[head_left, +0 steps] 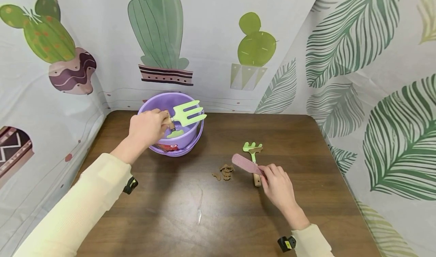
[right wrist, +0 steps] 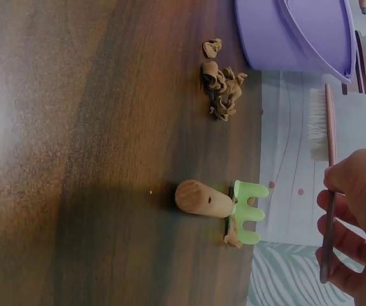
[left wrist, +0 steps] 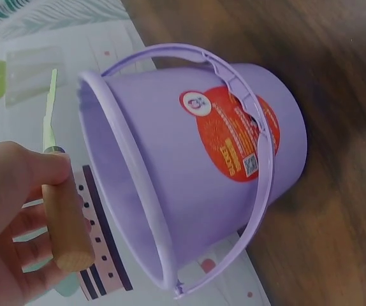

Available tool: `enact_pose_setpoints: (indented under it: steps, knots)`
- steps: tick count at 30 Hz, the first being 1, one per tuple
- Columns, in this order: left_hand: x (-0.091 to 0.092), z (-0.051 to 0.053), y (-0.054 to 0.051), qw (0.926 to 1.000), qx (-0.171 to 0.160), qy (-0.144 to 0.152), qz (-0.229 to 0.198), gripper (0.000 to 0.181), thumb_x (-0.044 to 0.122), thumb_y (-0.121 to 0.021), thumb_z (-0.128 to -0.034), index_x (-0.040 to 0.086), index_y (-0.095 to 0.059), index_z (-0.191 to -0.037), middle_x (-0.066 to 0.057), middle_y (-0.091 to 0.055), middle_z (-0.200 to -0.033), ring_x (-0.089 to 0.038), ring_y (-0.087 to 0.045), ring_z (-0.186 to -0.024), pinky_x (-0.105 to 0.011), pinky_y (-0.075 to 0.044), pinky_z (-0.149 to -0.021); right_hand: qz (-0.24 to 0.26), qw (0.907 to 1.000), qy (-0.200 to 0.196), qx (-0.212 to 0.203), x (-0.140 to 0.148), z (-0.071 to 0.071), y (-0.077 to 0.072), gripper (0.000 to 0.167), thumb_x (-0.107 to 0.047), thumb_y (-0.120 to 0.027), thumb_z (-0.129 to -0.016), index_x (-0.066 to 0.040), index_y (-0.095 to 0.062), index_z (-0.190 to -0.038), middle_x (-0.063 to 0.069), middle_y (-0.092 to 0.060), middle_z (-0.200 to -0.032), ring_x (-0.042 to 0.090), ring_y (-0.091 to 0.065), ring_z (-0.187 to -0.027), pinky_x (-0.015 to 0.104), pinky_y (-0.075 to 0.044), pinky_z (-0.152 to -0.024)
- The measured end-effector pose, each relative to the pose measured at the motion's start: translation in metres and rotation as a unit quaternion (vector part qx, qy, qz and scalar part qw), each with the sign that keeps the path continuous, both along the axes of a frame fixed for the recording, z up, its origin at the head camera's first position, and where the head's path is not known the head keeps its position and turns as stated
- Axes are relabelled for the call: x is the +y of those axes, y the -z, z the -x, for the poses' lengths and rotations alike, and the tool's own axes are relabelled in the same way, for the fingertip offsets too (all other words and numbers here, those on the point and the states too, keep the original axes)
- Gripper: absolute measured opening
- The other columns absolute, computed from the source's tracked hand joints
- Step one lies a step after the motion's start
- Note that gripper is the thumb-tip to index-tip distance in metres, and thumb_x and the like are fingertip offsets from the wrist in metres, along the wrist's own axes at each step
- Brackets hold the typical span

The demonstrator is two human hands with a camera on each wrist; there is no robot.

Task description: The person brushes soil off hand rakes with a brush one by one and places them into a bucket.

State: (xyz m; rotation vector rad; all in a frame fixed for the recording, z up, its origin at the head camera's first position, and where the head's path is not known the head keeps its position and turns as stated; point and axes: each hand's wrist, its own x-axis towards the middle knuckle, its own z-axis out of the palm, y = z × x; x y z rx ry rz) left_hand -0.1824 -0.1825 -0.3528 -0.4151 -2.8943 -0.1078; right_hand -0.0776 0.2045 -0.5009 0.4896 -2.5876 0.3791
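One purple bucket point(left wrist: 151, 108) stands at the back left of the table point(head_left: 306, 154), its carrying handle point(left wrist: 267, 185) hanging down against the outside. Inside lies one green-bladed tool point(head_left: 175, 134); the left hand point(head_left: 146, 124) covers part of its handle, so its full shape is hard to make out. Above the bucket's opening, that hand has its fingers closed about the wooden handle of one green three-pronged fork point(head_left: 188, 114), which is seen edge-on from the left wrist.

The right hand point(head_left: 277, 187) pinches one pink brush point(head_left: 246, 164) between thumb and fingers, above the table; its white bristles are hidden from the head view but show from the right wrist. Below it lies one green rake point(right wrist: 215, 203) with brown scraps point(head_left: 256, 150) at its head. Just left of the brush are one heap of brown curls point(head_left: 226, 170), too tangled to count, and one separate piece point(head_left: 216, 176).
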Motion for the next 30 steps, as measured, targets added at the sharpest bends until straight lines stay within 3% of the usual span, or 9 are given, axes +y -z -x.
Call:
enact_pose_setpoints:
  steps: [8, 17, 30]
  knots:
    - [-0.009, 0.010, -0.007, 0.9985, -0.041, -0.031, 0.017, 0.024, 0.024, -0.063, -0.0816, 0.012, -0.064, -0.102, -0.007, -0.063, -0.092, -0.041, -0.062, -0.079, -0.051, -0.047, -0.058, -0.010, 0.9999, -0.006, 0.006, 0.003, 0.001, -0.001, 0.026, -0.010, -0.070, -0.075, -0.008, -0.065, -0.100, 0.005, -0.059, -0.085, 0.025, -0.053, -0.073, 0.037, -0.044, -0.059]
    - [-0.013, 0.020, -0.014, 0.9984, -0.038, -0.038, 0.020, 0.020, 0.025, -0.057, -0.0843, 0.013, -0.066, -0.098, -0.009, -0.064, -0.085, -0.040, -0.061, -0.074, -0.051, -0.045, -0.053, -0.016, 0.9998, -0.007, -0.001, 0.005, -0.001, -0.001, 0.028, -0.010, -0.072, -0.074, -0.009, -0.064, -0.101, 0.004, -0.059, -0.085, 0.023, -0.053, -0.073, 0.036, -0.044, -0.060]
    - [-0.014, 0.030, -0.019, 0.9937, -0.091, -0.050, 0.043, 0.020, 0.025, -0.053, -0.0875, 0.013, -0.065, -0.097, -0.015, -0.063, -0.091, -0.042, -0.060, -0.081, -0.052, -0.044, -0.055, -0.019, 0.9998, -0.003, -0.003, 0.008, -0.002, 0.002, 0.029, -0.011, -0.073, -0.074, -0.008, -0.065, -0.101, 0.004, -0.059, -0.083, 0.021, -0.052, -0.071, 0.034, -0.044, -0.059]
